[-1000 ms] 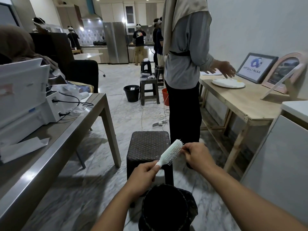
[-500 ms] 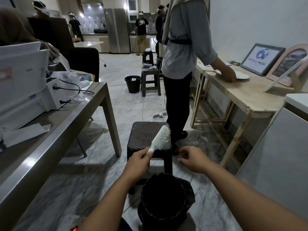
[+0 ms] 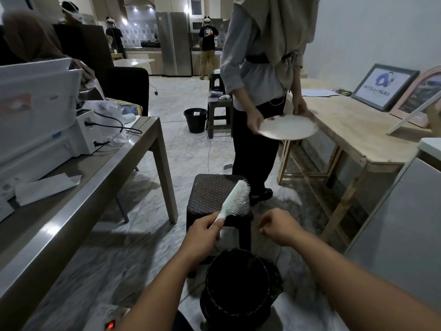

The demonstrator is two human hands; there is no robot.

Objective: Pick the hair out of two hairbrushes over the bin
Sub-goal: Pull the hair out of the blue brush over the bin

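Observation:
My left hand (image 3: 205,231) grips the handle of a pale green hairbrush (image 3: 235,199), held tilted up to the right with its white bristles facing right. My right hand (image 3: 279,226) hovers a short way to the right of the brush, fingers curled with thumb and fingertips pinched together; whether it holds any hair is too fine to tell. A black bin (image 3: 238,286) lined with a dark bag stands on the floor just below and between both hands. Only one hairbrush is in sight.
A dark woven stool (image 3: 214,194) stands just beyond the bin. A person (image 3: 262,91) holding a white plate stands behind it beside a wooden table (image 3: 353,130). A grey table (image 3: 83,187) with a printer runs along the left. A white cabinet (image 3: 405,220) is at right.
My right hand has left the brush head and dropped down to the right, apart from it. The brush has tilted more upright. The standing person has lifted the plate off the wooden table.

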